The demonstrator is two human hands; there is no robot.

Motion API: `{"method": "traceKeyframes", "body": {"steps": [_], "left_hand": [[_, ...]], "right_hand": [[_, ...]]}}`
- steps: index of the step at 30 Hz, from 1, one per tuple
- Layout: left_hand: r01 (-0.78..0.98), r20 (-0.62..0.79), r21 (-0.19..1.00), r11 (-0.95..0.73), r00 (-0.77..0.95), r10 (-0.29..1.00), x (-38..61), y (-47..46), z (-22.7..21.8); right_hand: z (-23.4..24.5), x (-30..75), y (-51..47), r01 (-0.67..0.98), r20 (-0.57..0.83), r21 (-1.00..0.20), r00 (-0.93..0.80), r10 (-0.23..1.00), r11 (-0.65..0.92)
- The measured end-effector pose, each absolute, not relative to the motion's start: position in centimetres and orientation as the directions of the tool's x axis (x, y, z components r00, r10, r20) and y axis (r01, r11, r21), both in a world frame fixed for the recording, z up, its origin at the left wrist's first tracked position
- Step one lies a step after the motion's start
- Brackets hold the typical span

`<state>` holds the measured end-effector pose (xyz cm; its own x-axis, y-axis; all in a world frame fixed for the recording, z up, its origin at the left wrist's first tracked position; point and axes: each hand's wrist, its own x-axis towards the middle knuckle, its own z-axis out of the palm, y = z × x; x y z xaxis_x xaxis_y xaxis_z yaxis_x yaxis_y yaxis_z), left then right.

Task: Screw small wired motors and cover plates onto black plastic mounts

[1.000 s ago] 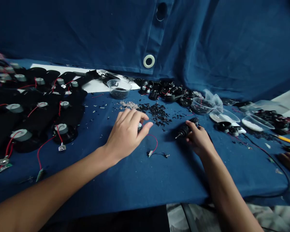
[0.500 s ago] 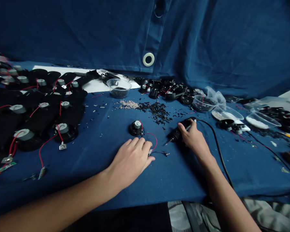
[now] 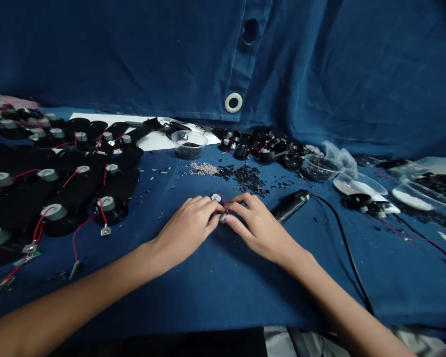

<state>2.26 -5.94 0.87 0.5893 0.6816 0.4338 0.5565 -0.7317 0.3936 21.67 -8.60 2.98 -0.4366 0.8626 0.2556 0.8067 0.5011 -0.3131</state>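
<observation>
My left hand (image 3: 188,229) and my right hand (image 3: 259,227) meet at the middle of the blue cloth, fingertips pinched together on a red wire (image 3: 223,205). The wire leads to a small black speaker part (image 3: 215,198) with a silver cap, mostly hidden behind my fingers. A black corded power tool (image 3: 292,205) lies on the cloth just right of my right hand, with no hand on it.
Many black speaker parts with red wires (image 3: 59,193) cover the left side. Loose black bits (image 3: 245,177) and silver bits (image 3: 204,168) lie behind my hands. Clear bowls (image 3: 190,144) (image 3: 359,184) and more black parts (image 3: 260,146) line the back. The tool's black cord (image 3: 347,248) runs toward me.
My right hand let go of the power tool and moved left to the red wire. My left hand came to meet it there. The camera view shifted slightly.
</observation>
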Motion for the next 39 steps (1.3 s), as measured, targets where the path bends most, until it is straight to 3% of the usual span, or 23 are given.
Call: {"method": "traceKeyframes", "body": {"steps": [4, 8, 10, 14, 17, 21, 25, 31, 35, 39], "left_hand": [[0.557, 0.421, 0.470, -0.684, 0.540, 0.729, 2.0, -4.9, 0.7], [0.560, 0.406, 0.448, -0.697, 0.567, 0.717, 2.0, -4.8, 0.6], [0.564, 0.394, 0.408, -0.718, 0.601, 0.695, 2.0, -5.0, 0.5], [0.526, 0.368, 0.320, -0.788, 0.697, 0.615, 1.8, -5.9, 0.4], [0.483, 0.300, 0.378, -0.790, 0.744, 0.598, 1.7, -6.5, 0.5], [0.442, 0.270, 0.469, -0.764, 0.753, 0.601, 1.6, -6.6, 0.7], [0.521, 0.343, 0.368, -0.771, 0.695, 0.633, 1.7, -5.8, 0.5], [0.589, 0.454, 0.177, -0.788, 0.662, 0.597, 1.9, -5.4, 0.0], [0.585, 0.487, 0.150, -0.797, 0.658, 0.574, 1.8, -5.6, -0.4], [0.509, 0.494, 0.129, -0.851, 0.711, 0.501, 1.7, -5.7, -0.7]], "right_hand": [[3.6, 22.5, -7.1, 0.719, 0.271, -0.441, -0.465, 0.843, 0.538], [4.5, 23.2, -6.9, 0.599, 0.314, -0.581, -0.461, 0.830, 0.552], [4.7, 23.1, -7.1, 0.610, 0.270, -0.577, -0.484, 0.832, 0.542], [3.9, 22.6, -7.3, 0.706, 0.210, -0.442, -0.518, 0.830, 0.553], [2.7, 22.5, -7.1, 0.752, 0.215, -0.393, -0.485, 0.848, 0.530], [1.6, 22.5, -6.5, 0.801, 0.213, -0.430, -0.358, 0.909, 0.416], [0.8, 22.4, -5.6, 0.779, 0.192, -0.511, -0.308, 0.932, 0.363], [0.7, 21.9, -5.7, 0.638, 0.168, -0.712, -0.252, 0.953, 0.294], [0.9, 21.5, -6.6, 0.397, 0.027, -0.910, -0.228, 0.973, 0.118], [1.0, 20.9, -6.7, 0.196, -0.080, -0.980, -0.235, 0.969, -0.033]]}}
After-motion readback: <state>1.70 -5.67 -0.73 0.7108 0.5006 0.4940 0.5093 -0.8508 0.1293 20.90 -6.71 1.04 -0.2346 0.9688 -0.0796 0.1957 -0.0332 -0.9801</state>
